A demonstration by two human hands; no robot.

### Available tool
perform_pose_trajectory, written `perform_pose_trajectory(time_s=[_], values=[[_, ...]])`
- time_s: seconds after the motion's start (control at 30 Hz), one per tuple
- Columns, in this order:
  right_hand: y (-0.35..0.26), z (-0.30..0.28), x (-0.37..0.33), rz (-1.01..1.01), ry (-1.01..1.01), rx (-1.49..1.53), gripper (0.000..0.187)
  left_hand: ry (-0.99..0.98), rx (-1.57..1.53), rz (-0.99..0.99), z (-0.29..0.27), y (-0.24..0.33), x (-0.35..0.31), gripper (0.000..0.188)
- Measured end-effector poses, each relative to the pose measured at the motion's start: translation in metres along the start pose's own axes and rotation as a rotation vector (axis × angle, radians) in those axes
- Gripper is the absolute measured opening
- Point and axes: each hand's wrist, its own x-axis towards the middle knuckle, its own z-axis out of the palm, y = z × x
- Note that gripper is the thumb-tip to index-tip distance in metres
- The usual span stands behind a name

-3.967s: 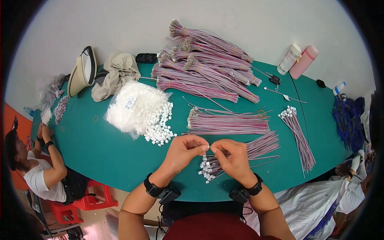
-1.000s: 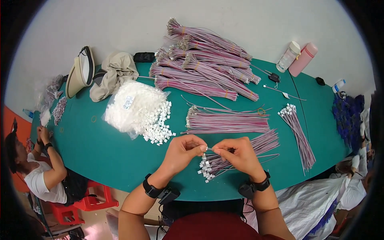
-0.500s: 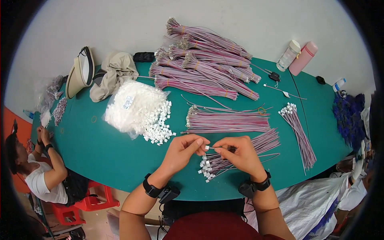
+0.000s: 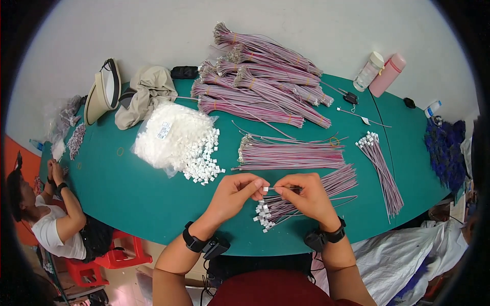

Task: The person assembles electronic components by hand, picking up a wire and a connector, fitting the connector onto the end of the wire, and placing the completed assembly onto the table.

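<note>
My left hand [image 4: 236, 194] pinches a small white connector housing [image 4: 266, 189] between thumb and fingertips. Facing it, my right hand [image 4: 305, 196] grips a thin cable [image 4: 272, 188], whose end meets the housing; whether it is seated inside is too small to tell. Below and behind my right hand lies a loose bunch of pink-grey cables [image 4: 337, 182] with white connectors [image 4: 264, 217] on their left ends. Just beyond both hands, a flat row of cables [image 4: 291, 154] has bare metal terminals at its left end.
Left of the cables, an open plastic bag [image 4: 171, 135] spills white housings [image 4: 204, 163]. Tied cable bundles [image 4: 265, 81] are piled at the back. Another connectored bunch [image 4: 382, 176] lies right. Two bottles [image 4: 387, 75] stand far right; hats [image 4: 104, 92] lie far left. A co-worker [image 4: 56, 219] sits left.
Both hands have shifted very slightly to the right, the housing and cable end still between them. Little else has moved.
</note>
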Motion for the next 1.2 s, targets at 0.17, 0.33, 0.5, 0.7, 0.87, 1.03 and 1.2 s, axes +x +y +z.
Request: perform_pose_trajectory(time_s=[0.17, 0.33, 0.5, 0.7, 0.87, 1.03, 1.2], values=[[-0.001, 0.0, 0.002, -0.002, -0.028, -0.028, 0.009, 0.0, 0.103, -0.045, 0.0, 0.001, -0.003, 0.017], [0.01, -0.009, 0.005, -0.266, -0.08, -0.324, 0.012, -0.111, 0.436, 0.018, 0.001, 0.005, -0.003, 0.012], [0.02, 0.002, 0.016, -0.339, 0.263, -0.531, 0.015, 0.189, 0.74, 0.211, -0.016, 0.012, -0.002, 0.014], [0.035, 0.003, 0.023, -0.277, 0.308, -0.685, 0.016, 0.46, 1.143, 0.307, -0.05, 0.013, 0.0, 0.017], [0.039, 0.005, 0.026, -0.28, 0.259, -0.661, 0.013, 0.421, 1.257, 0.23, -0.052, 0.013, 0.0, 0.02], [0.036, 0.001, 0.028, -0.357, 0.258, -0.601, 0.012, 0.43, 1.336, 0.265, -0.055, 0.011, 0.0, 0.02], [0.03, 0.002, 0.027, -0.359, 0.232, -0.623, 0.011, 0.442, 0.775, 0.095, -0.043, 0.021, 0.005, 0.017]])
